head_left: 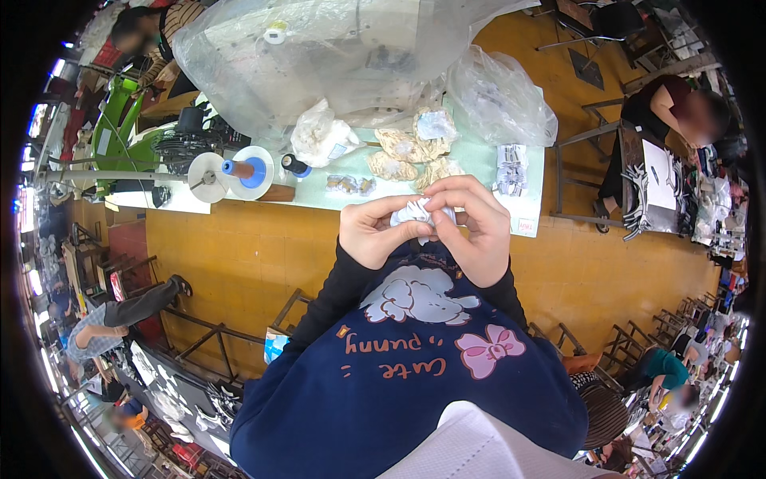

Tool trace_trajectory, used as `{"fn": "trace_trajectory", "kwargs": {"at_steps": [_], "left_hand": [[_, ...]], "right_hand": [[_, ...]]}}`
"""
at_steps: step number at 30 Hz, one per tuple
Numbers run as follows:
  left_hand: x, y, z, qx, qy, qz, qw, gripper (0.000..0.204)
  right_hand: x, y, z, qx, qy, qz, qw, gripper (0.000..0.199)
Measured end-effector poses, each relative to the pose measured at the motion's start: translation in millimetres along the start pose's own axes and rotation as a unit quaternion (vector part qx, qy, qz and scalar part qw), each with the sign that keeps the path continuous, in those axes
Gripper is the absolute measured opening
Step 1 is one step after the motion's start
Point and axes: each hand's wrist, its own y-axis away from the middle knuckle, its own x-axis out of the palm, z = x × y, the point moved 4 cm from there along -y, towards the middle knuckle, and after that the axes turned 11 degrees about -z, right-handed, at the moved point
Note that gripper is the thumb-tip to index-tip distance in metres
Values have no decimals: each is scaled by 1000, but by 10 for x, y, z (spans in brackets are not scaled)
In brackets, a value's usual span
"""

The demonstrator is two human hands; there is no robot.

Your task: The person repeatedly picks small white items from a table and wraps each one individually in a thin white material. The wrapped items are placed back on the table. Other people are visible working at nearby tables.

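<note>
A small bundle of white folded pieces, fabric or paper labels by the look of it (410,214), is held close in front of my chest, by the near edge of the table. My left hand (373,232) is closed on its left side, thumb along the bottom. From the right, my right hand (477,229) pinches the same bundle with thumb and curled fingers. The fingers partly hide it. Just beyond my hands, small clear packets (351,184) and bags of cream-coloured pieces (399,146) lie on the pale green tabletop (527,209).
Stacked white-and-grey labels (511,169) lie at the right. Leftward are a white plastic bag (317,137), a dark thread spool (296,166) and a blue-brown thread cone (246,171). Clear plastic sheeting (319,68) covers the far side. Other people sit at tables around.
</note>
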Motion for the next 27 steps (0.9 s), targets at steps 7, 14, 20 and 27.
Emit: {"fn": "trace_trajectory", "kwargs": {"at_steps": [7,14,20,27], "left_hand": [[3,-5,-27,7,-15,17,1000,32],[10,2,-18,-22,-2,3,1000,35],[8,5,-10,-15,8,3,1000,36],[10,2,-10,11,-26,6,1000,35]], "right_hand": [[-3,1,10,20,-55,9,998,11],[-6,4,-4,22,-59,2,998,11],[-7,5,-13,29,-85,3,996,10],[-19,-4,-6,21,-69,6,997,8]]}}
